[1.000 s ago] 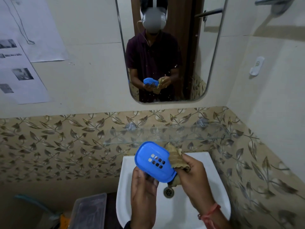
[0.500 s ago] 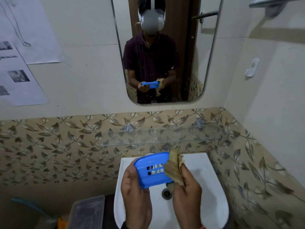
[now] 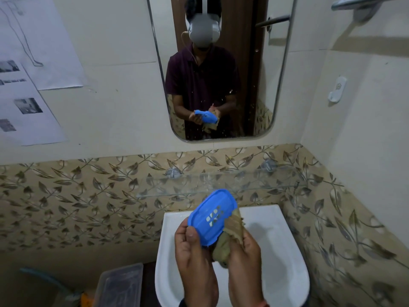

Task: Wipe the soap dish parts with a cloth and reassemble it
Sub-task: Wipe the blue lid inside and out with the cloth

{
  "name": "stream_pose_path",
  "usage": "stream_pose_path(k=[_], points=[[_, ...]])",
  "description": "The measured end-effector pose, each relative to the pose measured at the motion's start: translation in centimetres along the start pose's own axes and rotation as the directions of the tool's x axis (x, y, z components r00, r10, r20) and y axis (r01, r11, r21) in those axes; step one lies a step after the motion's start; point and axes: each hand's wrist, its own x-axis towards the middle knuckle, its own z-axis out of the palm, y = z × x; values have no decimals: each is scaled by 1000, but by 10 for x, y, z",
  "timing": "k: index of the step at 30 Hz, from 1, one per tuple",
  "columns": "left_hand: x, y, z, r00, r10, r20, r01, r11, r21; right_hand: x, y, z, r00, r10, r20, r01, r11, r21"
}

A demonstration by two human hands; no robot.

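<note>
2 hands are near, over the basin: the left hand (image 3: 194,251) and the right hand (image 3: 245,251). They hold 1 blue soap dish part (image 3: 212,216), perforated with a small cluster of holes too blurred to count, and 1 brownish cloth (image 3: 232,231). There is 1 white sink (image 3: 283,262). On the far wall are 1 glass shelf (image 3: 221,182) on 2 metal brackets (image 3: 171,172) (image 3: 267,164) and 1 mirror (image 3: 250,63). Far left hang 2 paper sheets (image 3: 44,41) (image 3: 26,107). On the right are 1 white wall hook (image 3: 337,90) and 1 metal bar (image 3: 363,3). Near left sits 1 clear plastic container (image 3: 120,284).
</note>
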Motion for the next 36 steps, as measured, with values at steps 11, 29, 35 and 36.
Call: stream_pose_path(k=[11, 29, 35, 36], points=[[11, -1, -13, 995, -15, -103, 17, 1000, 18, 24, -34, -22, 897, -415, 153, 442, 838, -321], [19, 6, -11, 990, -134, -52, 138, 986, 94, 14, 12, -2, 518, -559, 647, 848, 237, -474], [13, 12, -10, 997, -51, -64, 57, 993, 107, 52, -10, -19, 629, -642, 437, 689, 200, -697], [13, 12, -10, 996, -55, -67, 61, 994, 95, 55, -16, -18, 661, -645, 385, 646, 228, -728]])
